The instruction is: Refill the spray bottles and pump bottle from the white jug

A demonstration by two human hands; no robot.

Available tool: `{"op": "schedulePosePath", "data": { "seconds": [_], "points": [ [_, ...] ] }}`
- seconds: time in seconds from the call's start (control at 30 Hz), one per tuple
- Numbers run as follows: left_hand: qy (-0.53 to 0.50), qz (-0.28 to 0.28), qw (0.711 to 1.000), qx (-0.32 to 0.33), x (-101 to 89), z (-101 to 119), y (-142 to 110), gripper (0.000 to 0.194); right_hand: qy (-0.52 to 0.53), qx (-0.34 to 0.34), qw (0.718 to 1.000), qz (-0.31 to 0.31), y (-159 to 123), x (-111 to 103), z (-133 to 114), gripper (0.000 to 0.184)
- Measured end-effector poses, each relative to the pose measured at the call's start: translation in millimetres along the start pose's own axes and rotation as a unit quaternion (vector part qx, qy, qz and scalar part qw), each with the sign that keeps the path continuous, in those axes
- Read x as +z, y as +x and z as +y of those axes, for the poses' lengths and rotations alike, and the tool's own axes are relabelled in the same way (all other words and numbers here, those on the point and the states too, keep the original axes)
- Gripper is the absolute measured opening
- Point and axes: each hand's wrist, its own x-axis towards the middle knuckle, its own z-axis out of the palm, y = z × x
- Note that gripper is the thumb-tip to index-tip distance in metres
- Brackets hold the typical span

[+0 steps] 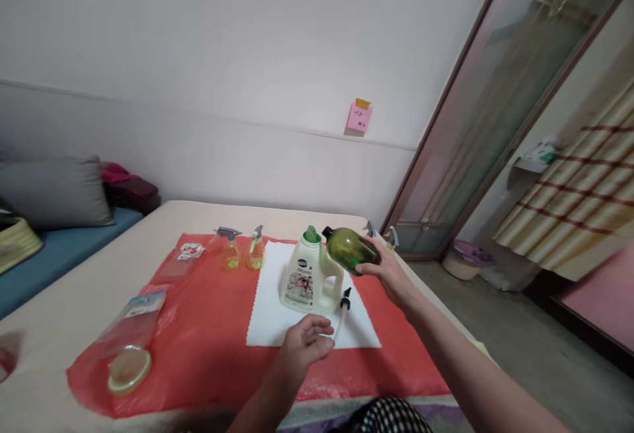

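Note:
My right hand point(384, 265) is wrapped round the base of a green pump bottle without its pump point(349, 248). The bottle is tilted nearly on its side, its black neck close to the mouth of a pale green detergent jug point(302, 281). That jug stands upright on a white cloth point(267, 327), with a green spout in its opening. In front of the jug, my left hand point(310, 340) hovers with fingers loosely curled and apart, holding nothing. A black pump head with a clear tube point(345, 302) lies on the cloth just beyond its fingertips.
Two orange spray bottles point(230, 255) stand left of the jug on the red sheet point(212, 340). More spray heads point(391, 236) show behind my right hand. Clear plastic bags point(139, 317) and a round lid point(129, 369) lie at left. A pink note point(358, 117) hangs on the wall.

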Motion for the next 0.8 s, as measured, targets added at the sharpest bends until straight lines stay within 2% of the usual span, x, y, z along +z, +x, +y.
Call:
{"op": "schedulePosePath", "data": {
  "seconds": [0.23,0.47,0.8],
  "points": [
    [0.015,-0.016,1.000,0.015,-0.3,-10,5,0.049,-0.031,0.028,0.996,-0.076,21,-6,-9,0.066],
    [0.029,-0.025,0.999,0.027,1.8,-6,0,0.045,-0.057,0.038,0.993,-0.093,41,-7,-25,0.070],
    [0.072,-0.038,0.997,0.016,6.4,3,-5,0.040,-0.114,-0.005,0.986,-0.125,57,-7,-49,0.076]
  ]
}}
